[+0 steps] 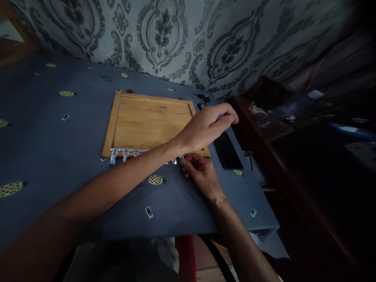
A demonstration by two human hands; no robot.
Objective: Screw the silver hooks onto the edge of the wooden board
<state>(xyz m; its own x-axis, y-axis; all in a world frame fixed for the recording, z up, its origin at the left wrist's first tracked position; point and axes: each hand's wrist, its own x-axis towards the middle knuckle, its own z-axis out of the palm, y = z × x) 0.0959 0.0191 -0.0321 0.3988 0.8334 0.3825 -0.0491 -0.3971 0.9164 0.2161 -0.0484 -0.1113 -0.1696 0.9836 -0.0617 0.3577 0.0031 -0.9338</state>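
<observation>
A framed wooden panel (147, 121) lies flat on the cloth-covered table. Along its near edge runs a row of small silver metal brackets (114, 156), the middle of it hidden under my left forearm. My left hand (210, 123) reaches across the panel's right side, above its edge, its fingers curled and the thumb against them; whatever is between them, if anything, is not visible. Below it, my right hand (202, 174) pinches the rightmost silver bracket at the panel's near right corner.
A black phone (227, 150) lies right of the panel, and keys (204, 98) rest behind it. Patterned curtain (163, 35) hangs along the table's far side. A dark wooden piece of furniture (282, 168) stands to the right, past the table (182, 215) edge.
</observation>
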